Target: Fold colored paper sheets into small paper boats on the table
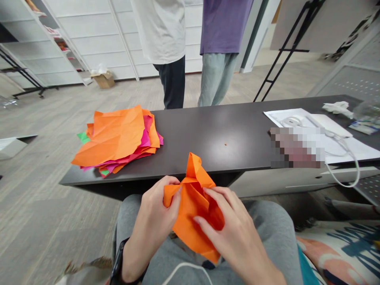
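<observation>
Orange paper (192,206) sits btwn both hands over the lap, just short of the table (208,134) edge. Long axis runs away from the body: crumpled tip points up twd the table, lower corner drops to the lap by the R palm. L hand (151,225) pinches the left edge, thumb on top. R hand (234,233) grips the right side, fingers spread over the face, thumb hidden. Both touching, neither nearer. Stack (115,138) of sheets on the table, fwd-left, well apart

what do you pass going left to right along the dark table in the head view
stack of coloured paper sheets → small brown speck → white sheets
</observation>
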